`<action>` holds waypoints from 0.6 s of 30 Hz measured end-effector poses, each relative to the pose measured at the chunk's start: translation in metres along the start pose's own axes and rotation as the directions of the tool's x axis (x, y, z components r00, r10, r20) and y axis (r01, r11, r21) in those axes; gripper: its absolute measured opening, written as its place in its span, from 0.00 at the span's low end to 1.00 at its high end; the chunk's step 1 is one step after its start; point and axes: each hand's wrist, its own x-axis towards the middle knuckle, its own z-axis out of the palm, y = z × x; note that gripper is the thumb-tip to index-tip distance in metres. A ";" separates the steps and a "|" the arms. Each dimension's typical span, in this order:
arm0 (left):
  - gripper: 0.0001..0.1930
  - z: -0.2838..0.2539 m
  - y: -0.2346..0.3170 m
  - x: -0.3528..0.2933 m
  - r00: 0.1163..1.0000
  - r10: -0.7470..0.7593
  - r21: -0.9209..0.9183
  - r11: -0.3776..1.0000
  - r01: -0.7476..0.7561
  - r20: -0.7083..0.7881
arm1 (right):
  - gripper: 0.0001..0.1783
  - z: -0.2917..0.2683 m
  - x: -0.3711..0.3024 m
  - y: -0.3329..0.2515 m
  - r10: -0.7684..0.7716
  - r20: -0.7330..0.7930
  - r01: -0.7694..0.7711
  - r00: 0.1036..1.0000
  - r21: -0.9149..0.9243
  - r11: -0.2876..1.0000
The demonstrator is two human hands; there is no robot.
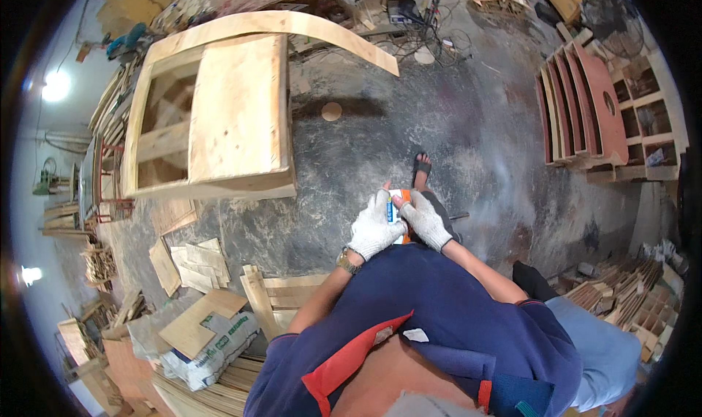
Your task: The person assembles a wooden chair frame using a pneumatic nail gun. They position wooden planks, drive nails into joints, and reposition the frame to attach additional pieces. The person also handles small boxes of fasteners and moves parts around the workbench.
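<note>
In front of my waist, both hands are closed around a small white, blue and orange package [390, 211]; its exact kind is hard to make out. My left hand [374, 225], in a white knitted glove with bare fingertips, grips it from the left side. My right hand [425, 221], gloved the same way, holds it from the right with the thumb on its upper part. The fingers cover much of the package.
A pale wooden cabinet [238, 113] with a curved strip [322, 28] on top stands ahead on the left. Pink panels [585, 106] lean at the right. Plywood offcuts [201, 263] and a plastic sack [212, 358] lie at lower left; cables [439, 40] lie at the back.
</note>
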 end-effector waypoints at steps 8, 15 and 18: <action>0.46 -0.013 0.098 0.160 0.978 0.205 0.103 0.973 -0.207 0.026 | 0.34 -0.124 0.115 -0.020 0.032 -0.034 -0.020 0.999 0.310 0.950; 0.46 -0.015 0.216 0.276 0.943 0.332 0.142 0.933 -0.332 0.019 | 0.30 -0.240 0.192 -0.041 -0.101 -0.178 0.191 0.979 0.608 0.770; 0.41 -0.022 0.245 0.309 0.968 0.223 0.174 0.955 -0.241 0.119 | 0.31 -0.277 0.229 -0.041 -0.050 -0.100 0.101 0.994 0.602 0.792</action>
